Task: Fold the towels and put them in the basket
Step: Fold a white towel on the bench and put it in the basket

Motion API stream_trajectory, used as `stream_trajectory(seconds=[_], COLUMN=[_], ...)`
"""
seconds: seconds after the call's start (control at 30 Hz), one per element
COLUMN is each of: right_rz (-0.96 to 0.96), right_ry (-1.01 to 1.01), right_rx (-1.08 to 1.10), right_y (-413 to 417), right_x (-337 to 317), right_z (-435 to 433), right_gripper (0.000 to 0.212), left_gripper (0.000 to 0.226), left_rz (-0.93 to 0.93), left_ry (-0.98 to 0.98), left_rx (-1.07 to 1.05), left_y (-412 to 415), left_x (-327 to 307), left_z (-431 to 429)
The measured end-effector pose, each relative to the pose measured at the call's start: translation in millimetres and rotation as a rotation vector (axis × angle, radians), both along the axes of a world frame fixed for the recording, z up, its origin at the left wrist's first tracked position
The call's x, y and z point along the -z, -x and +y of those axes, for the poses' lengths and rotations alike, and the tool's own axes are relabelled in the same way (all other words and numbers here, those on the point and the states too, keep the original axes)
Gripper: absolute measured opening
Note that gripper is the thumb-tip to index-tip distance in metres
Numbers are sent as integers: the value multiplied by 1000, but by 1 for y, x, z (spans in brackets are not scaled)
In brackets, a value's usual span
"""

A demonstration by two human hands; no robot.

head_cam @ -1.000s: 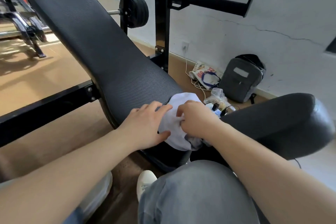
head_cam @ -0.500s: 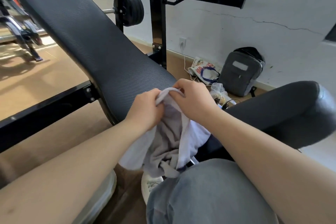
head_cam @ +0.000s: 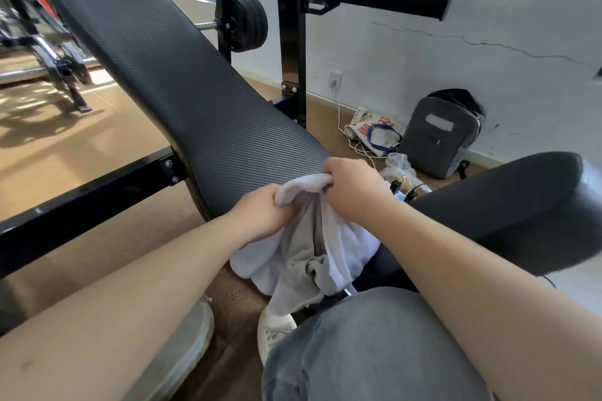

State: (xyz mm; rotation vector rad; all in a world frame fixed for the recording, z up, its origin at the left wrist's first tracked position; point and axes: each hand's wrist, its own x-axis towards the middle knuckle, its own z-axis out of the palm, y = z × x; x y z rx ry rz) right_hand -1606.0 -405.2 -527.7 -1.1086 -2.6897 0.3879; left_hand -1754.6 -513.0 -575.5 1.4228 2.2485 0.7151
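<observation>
The long black backrest pad (head_cam: 169, 85) slopes up and away from you, and it is the widest flat surface you have; the seat pad (head_cam: 521, 205) lies off to your right; your knee in grey denim (head_cam: 374, 352) sits below both. The towel (head_cam: 342, 244) hangs in the gap between the two pads, white with a grey inner face, bunched and twisted; its top edge is at the lower end of the backrest pad, and its lower end droops toward the white shoe (head_cam: 273, 332) on the floor. Your left hand (head_cam: 264, 215) grips that top edge with fingers curled into the cloth; your right hand (head_cam: 351, 189) clutches the same edge just beside it, fingers curled over a rolled bit of hem. A pale curved rim (head_cam: 189, 345) at lower left may be the basket; I cannot tell.

As I judge it, you are opening the towel out ahead of the first fold. Slide your hands apart along the edge until each finds a corner; let the weight shake the twist out; lift the hanging end clear of the floor and the frame beneath; then spread it flat on the backrest pad rather than folding in the air.
</observation>
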Motion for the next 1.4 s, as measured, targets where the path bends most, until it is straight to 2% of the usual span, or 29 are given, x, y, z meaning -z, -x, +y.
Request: stream_trajectory(seconds=[0.1, 0.23, 0.3, 0.37, 0.43, 0.53, 0.6, 0.67, 0.73, 0.8, 0.87, 1.0, 1.03, 1.07, 1.13, 1.17, 1.23, 1.33, 1.4], right_rz=[165, 349, 262, 80, -23, -32, -20, 6, 103, 279, 444, 627, 666, 700, 776, 812, 805, 512, 266], right_ry=[-83, -215, -181, -44, 113, 160, 120, 93, 132, 204, 272, 365, 369, 357, 323, 304, 245, 168, 260], right_rx=[54, 37, 17, 13, 30, 14, -4, 3, 33, 80, 88, 22, 2, -19, -58, -71, -77, -52, -34], right_y=[1, 2, 1, 1, 4, 7, 6, 4, 2, 1, -1, -1, -1, -1, -2, -3, -5, -7, -8], right_x=[-6, -12, -13, -8, -3, -1, -2, -3, -6, -11, -18, -30, -31, -32, -33, -34, -36, -29, -20], right_z=[3, 5, 7, 6, 4, 3, 3, 6, 6, 6, 5, -1, -2, -2, -2, -1, 1, 4, 0], right_gripper=[31, 35, 36, 37, 33, 38, 29, 16, 20, 25, 29, 44, 48, 49, 51, 51, 48, 37, 48], left_gripper=[23, 13, 21, 27, 30, 32, 41, 57, 71, 76, 78, 93, 89, 73, 25, 19, 22, 17, 20], left_rz=[-19, -159, -208, -235, -260, -374, -430, -324, -141, 4, 17, -97, -145, -194, -220, -217, -241, -291, -322], left_ry=[-41, -332, -452, -527, -578, -637, -602, -486, -390, -421, -450, -464, -465, -465, -504, -548, -643, -715, -713], left_rx=[-130, -258, -274, -249, -229, -133, 32, 175, 224, 210, 156, 70, 59, 47, -2, -41, -124, -214, -229], left_y=[2, 5, 5, 3, -1, -9, -14, -17, -18, -17, -16, -19, -20, -23, -22, -21, -19, -16, -14], left_x=[-1, -17, -26, -31, -33, -33, -30, -25, -20, -18, -21, -32, -35, -37, -39, -40, -42, -42, -36], left_z=[2, 11, 12, 11, 9, 5, 1, -2, -4, -4, -3, 2, 4, 6, 11, 14, 19, 23, 22])
